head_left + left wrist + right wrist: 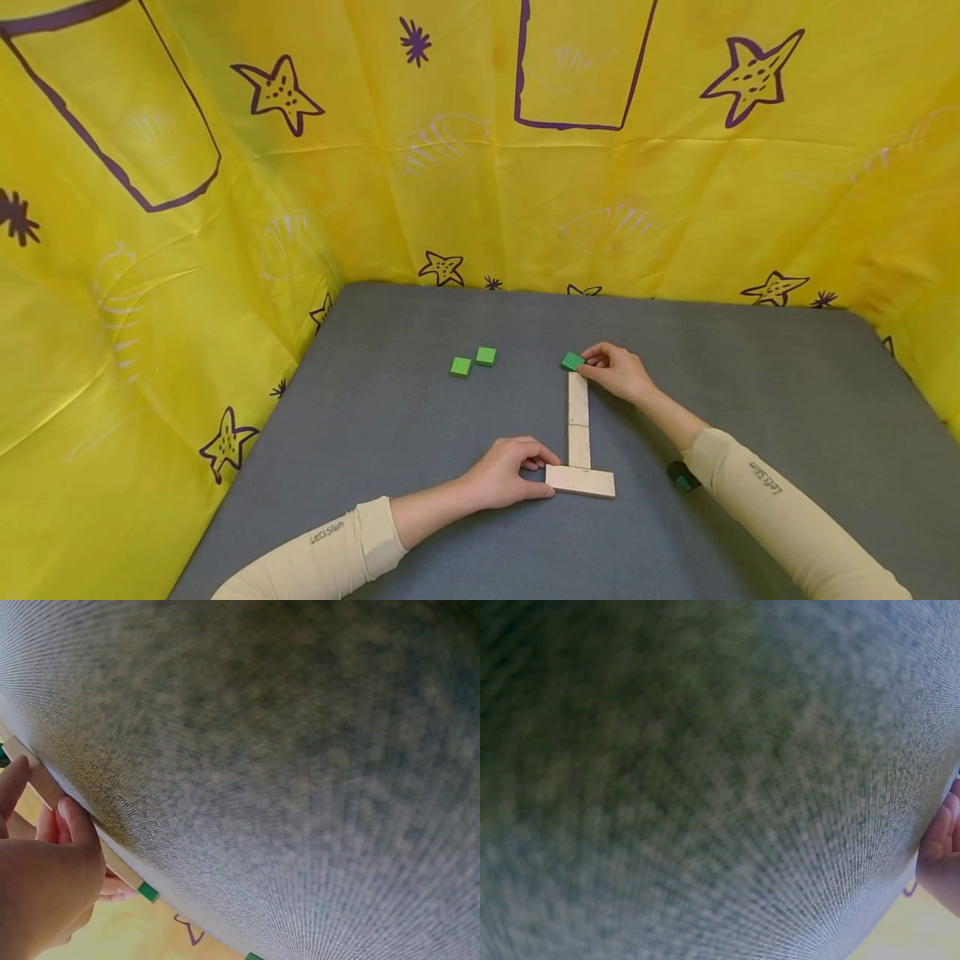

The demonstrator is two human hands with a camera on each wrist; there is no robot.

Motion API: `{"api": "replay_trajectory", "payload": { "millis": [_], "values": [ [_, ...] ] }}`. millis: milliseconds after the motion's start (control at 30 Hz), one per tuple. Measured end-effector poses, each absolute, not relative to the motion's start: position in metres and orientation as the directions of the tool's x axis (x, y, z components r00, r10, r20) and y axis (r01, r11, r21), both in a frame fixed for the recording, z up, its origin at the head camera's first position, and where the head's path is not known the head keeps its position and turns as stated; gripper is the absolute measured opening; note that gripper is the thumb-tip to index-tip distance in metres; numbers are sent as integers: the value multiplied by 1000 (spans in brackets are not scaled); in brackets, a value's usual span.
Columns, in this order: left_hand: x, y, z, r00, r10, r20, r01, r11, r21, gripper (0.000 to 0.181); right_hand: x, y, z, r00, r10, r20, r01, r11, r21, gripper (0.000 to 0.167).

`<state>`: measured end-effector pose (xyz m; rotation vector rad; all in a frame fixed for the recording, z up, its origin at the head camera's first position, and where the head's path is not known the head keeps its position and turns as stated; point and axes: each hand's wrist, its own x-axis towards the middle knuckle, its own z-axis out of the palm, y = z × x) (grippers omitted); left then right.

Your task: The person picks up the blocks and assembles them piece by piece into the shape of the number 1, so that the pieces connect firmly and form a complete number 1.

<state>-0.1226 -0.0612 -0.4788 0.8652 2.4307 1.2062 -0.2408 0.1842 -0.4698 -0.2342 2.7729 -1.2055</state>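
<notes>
A pale wooden block (581, 482) lies crosswise at the near end of a T-like layout in the head view. My left hand (506, 475) pinches its left end between thumb and forefinger; the left wrist view shows these fingers on the wooden block (39, 778) too. Two more wooden blocks, a nearer one (579, 447) and a farther one (577, 400), run end to end away from it. At their far tip sits a dark green square block (572, 362), gripped by the fingertips of my right hand (617, 373). The right wrist view catches only part of that hand (941, 851).
Two light green square blocks, one (461, 367) slightly nearer than the other (486, 357), lie left of the wooden row. A small dark object (682, 477) shows beside the right forearm. Yellow patterned cloth (480, 192) borders the grey tabletop (390, 333) at the back and sides.
</notes>
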Motion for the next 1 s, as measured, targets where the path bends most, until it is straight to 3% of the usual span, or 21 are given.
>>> {"api": "replay_trajectory", "payload": {
  "millis": [1000],
  "values": [
    [-126,-64,-469,-749,662,-30,359,442,822,31,-242,186,-472,-980,-192,-46,-97,670,-736,31]
  ]
}}
